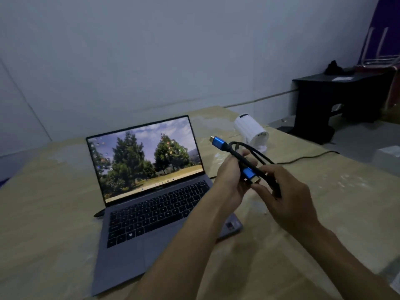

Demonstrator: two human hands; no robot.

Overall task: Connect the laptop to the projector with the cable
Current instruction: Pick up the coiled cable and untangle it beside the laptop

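Note:
An open grey laptop with a tree wallpaper on its screen sits on the wooden table. A white projector stands behind and to the right of it. Above the laptop's right edge I hold a coiled black cable with blue plugs. My left hand grips the coil, and one plug sticks up to the left. My right hand pinches the other blue plug at its metal tip and holds part of the coil. Neither plug touches the laptop or the projector.
A black power lead runs from the projector off the table's right edge. A black pen-like object lies by the laptop's left hinge. A dark side table stands at the back right by the wall.

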